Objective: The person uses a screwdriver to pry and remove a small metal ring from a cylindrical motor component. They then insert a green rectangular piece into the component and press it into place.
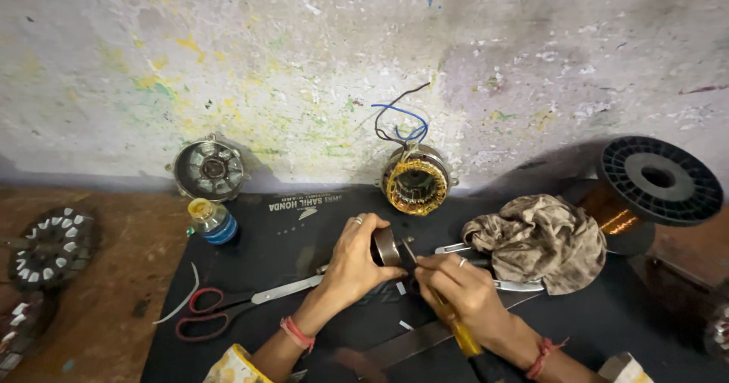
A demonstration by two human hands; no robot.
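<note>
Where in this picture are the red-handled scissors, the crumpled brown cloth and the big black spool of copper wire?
Red-handled scissors (pixel 228 312): head view, on the handle loops near the pivot.
Crumpled brown cloth (pixel 541 239): head view, on its bunched middle.
Big black spool of copper wire (pixel 659 179): head view, on the black top flange.

A single head-worn camera is looking down and forward from above the person's own arms, which are entering from the bottom edge. It is sitting close to the work: the left hand (pixel 357 265) and right hand (pixel 456 292) are meeting just below the middle of the frame, where they are gripping a small metal cylinder (pixel 385 246). Beyond the grip the view is taking in the black mat (pixel 304 223) and, farther off, the stained wall (pixel 364 49) filling the upper half. The wide lens is bending the edges. No second view is sharing the scene.
</note>
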